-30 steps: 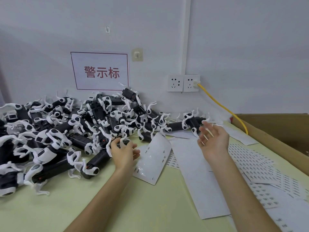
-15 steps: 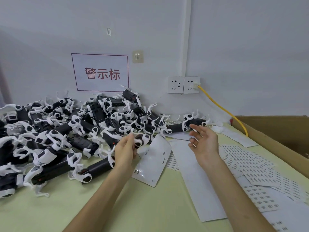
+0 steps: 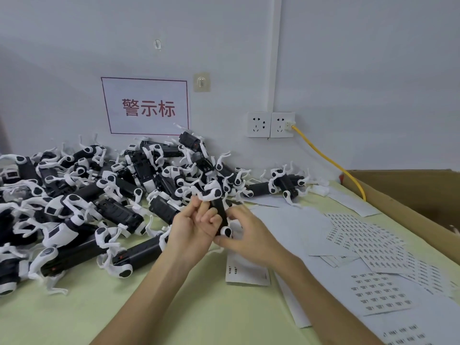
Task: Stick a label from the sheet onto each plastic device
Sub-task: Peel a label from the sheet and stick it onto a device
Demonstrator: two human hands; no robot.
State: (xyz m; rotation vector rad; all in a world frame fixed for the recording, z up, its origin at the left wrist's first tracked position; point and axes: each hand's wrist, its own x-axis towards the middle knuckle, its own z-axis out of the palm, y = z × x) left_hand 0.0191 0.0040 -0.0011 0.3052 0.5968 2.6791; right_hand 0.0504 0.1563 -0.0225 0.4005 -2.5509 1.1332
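A black plastic device with white curved arms [image 3: 219, 209] is held upright above the table, in front of the pile. My left hand [image 3: 193, 227] grips its left side, fingers curled around the body. My right hand [image 3: 245, 232] holds its lower right side, thumb near the white round end. A large pile of the same black-and-white devices [image 3: 104, 195] covers the table's left half. Label sheets [image 3: 368, 247] with rows of small dark labels lie to the right. A white sheet [image 3: 246, 272] lies under my right wrist.
The pale green table [image 3: 174, 307] runs to a grey wall with a red-lettered sign [image 3: 146, 107] and two sockets [image 3: 270, 124]. A yellow cable [image 3: 328, 160] drops to a brown cardboard box [image 3: 410, 195] at the right edge.
My left hand lifted one device out of the pile and raised it. My right hand moved left from open air and closed on the same device. The view shifted slightly.
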